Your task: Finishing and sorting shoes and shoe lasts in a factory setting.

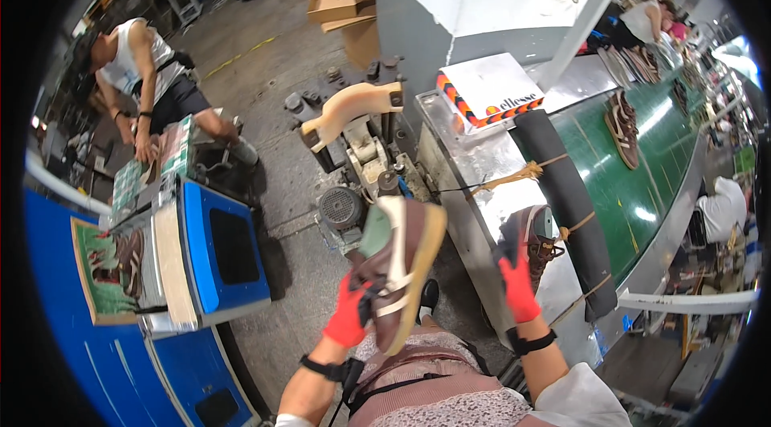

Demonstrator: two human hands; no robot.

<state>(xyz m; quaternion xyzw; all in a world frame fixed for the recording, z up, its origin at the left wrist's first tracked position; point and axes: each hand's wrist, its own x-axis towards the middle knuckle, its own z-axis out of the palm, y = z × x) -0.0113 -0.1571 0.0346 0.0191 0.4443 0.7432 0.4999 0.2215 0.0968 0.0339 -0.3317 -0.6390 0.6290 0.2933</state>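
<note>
My left hand (350,310), in a red glove with dark fingers, grips a brown sneaker (399,266) in front of my body. The sneaker is tilted up, its tan sole facing right; it has a cream stripe and a green inside. My right hand (518,282), gloved the same way, is at the side of a second brown sneaker (543,244) on the metal bench (499,222). Its dark fingers lie along that shoe and look closed on it, though they are slightly blurred.
A green conveyor belt (590,138) carries another pair of sneakers (622,128) beyond a black roller (554,186). A white shoe box (488,89) sits on the bench. Ahead stands a machine with a curved tan pad (353,110). At left, a co-worker (148,65) works beside blue machines (229,250).
</note>
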